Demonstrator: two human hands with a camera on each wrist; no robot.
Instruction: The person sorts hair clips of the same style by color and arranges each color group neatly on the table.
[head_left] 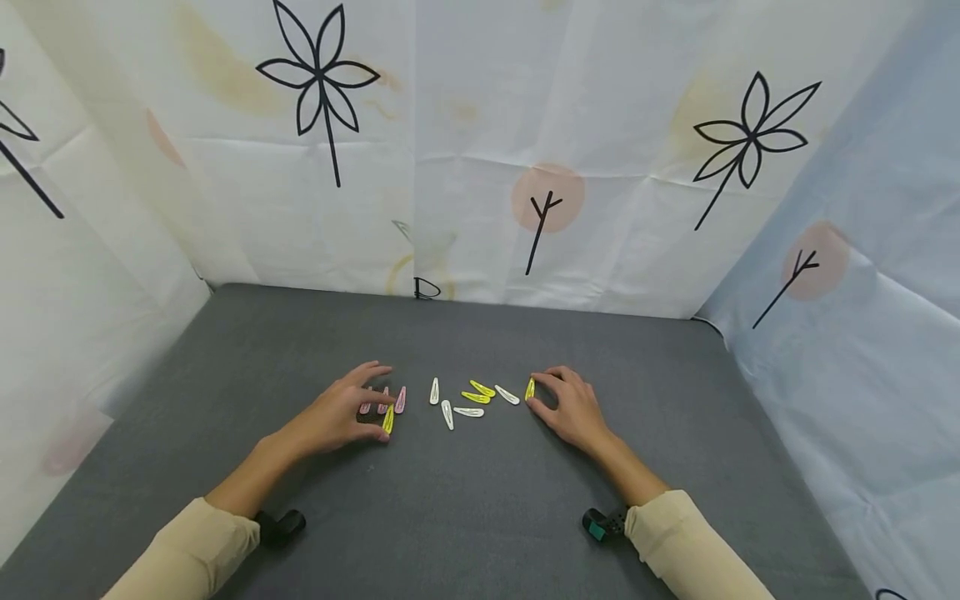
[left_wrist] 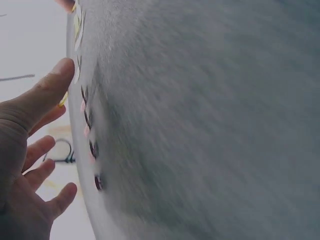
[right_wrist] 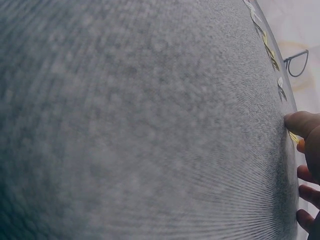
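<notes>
Between the thumb and index finger of my left hand (head_left: 345, 412) is a yellow snap hair clip (head_left: 388, 420), pinched by its ends. That clip also shows behind the thumb in the left wrist view, where the other fingers are spread. Just beyond it, pink hair clips (head_left: 401, 400) lie in a row on the table, partly covered by the hand. Farther right, my right hand (head_left: 572, 410) pinches another yellow hair clip (head_left: 530, 389) between thumb and index finger, at table level. In the right wrist view the thumb mostly hides this clip.
Between the hands lie several white hair clips (head_left: 447, 414) and two yellow hair clips (head_left: 476, 397) on the grey tabletop (head_left: 450, 517). Patterned white cloth (head_left: 480, 100) hangs behind and beside the table. Each wrist wears a small dark camera.
</notes>
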